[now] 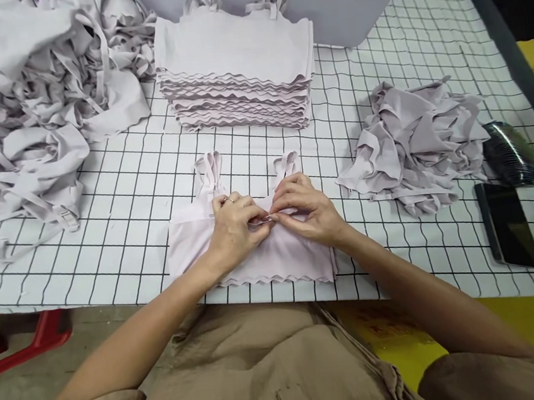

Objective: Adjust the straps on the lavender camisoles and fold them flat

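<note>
A pale pink strappy crop top [283, 262] lies flat at the table's front edge, its scalloped hem toward me and its two looped straps pointing away. Over its upper middle, my left hand [238, 222] is closed in a pinch. My right hand [309, 211] pinches at the same spot, its thumb and fingertips meeting those of the left. Between the fingertips shows a small, thin, light piece, too small to name. Both hands rest low over the top's fabric, covering part of its neckline.
Behind is a neat stack of matching tops [235, 57], before a grey bin [336, 2]. A heap of loose tops [44, 77] fills the left. To the right are a crumpled fabric pile [418, 139], a dark ribbed object [514, 153] and a phone [508, 225] on the checked tablecloth [124, 253].
</note>
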### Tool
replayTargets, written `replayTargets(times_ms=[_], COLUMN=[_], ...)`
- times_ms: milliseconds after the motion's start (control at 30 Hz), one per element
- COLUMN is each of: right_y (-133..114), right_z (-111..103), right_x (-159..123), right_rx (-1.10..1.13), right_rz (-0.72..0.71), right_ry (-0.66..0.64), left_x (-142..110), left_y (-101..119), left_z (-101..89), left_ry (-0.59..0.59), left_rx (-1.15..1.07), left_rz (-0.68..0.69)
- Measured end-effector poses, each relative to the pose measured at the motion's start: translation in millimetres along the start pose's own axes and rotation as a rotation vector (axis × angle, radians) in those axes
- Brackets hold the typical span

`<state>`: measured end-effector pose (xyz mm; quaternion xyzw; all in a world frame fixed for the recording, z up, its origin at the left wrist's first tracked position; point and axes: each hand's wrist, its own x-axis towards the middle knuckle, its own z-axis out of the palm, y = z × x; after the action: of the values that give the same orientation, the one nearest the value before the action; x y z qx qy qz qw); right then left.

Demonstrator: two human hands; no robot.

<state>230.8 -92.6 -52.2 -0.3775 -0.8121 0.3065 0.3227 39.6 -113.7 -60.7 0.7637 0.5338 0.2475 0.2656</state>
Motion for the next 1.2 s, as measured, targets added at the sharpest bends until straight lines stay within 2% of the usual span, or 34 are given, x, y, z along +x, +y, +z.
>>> replayTargets(times_ms=[533,700,900,1033,1133,1200], right_y=[2.0,-1.7,-16.3,-6.1,9.9,17.4], right_z=[-1.9,-12.8,-27.1,-47.8,-68.7,-77.9], right_x=[-0.5,6.1,18.3,38.0,64.4,82.4], right_rx=[-0.017,-0.159,-0.352,-0.318,-0.305,-0.323], right_rz=[-0.044,-0.123,-0.206,-0.077,0.072,0.108], right_ry=[-0.011,-0.145,-0.434,-0.559,-0.508,-0.453], left_x=[0.3,-0.1,-0.9,-0.7,0.7,1.9], left_y=[1.9,-0.1,-3.6,-3.5,-2.9,-3.6], left_z=[-2.6,-2.9,-3.0,-3.4,-3.0,-1.3], left_ry=[-0.006,-0.013,-0.017,-0.03,-0.029,-0.026], left_rx=[-0.013,-0.039,-0.065,-0.044,-0.001,0.022], left_rz=[0.016,0.031,0.052,0.052,0.036,0.037])
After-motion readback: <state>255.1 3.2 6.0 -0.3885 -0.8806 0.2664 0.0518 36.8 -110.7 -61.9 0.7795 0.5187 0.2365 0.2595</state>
